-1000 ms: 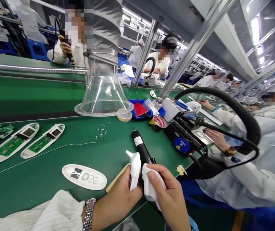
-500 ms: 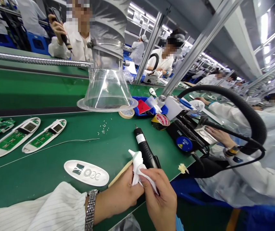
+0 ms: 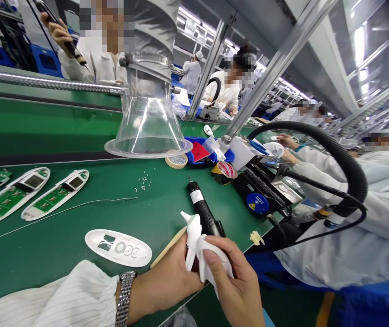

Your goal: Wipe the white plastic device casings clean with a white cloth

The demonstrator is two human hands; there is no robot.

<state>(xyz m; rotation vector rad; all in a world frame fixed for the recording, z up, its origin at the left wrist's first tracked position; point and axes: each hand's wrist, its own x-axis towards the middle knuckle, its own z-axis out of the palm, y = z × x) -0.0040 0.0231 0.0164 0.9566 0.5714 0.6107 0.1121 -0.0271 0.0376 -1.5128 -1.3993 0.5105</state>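
Observation:
My left hand (image 3: 169,274) is closed round a white plastic part with a narrow pointed tip (image 3: 193,227); the fingers hide its lower end. Pinched in my right hand (image 3: 238,281) is a crumpled white cloth (image 3: 211,259), right beside the plastic part. Behind both hands a black electric screwdriver (image 3: 203,204) lies on the green bench, its bit pointing away. A yellowish stick-like thing (image 3: 169,247) runs along my left hand, partly hidden by it. To the left lies a white oval housing cover (image 3: 118,247) with a window and round button cutouts.
Two white housings with green circuit boards (image 3: 7,200) lie at the left, near a thin wire (image 3: 78,209). Small loose screws (image 3: 144,181) lie under a clear fume hood (image 3: 148,129). Tape (image 3: 224,172), a blue tray (image 3: 189,156) and a black device (image 3: 256,193) stand at right. Co-workers sit nearby.
My right hand has shifted slightly right and down with the cloth, baring more of the plastic part. The whole view has drifted slightly; a co-worker's hand at right has moved from the black device.

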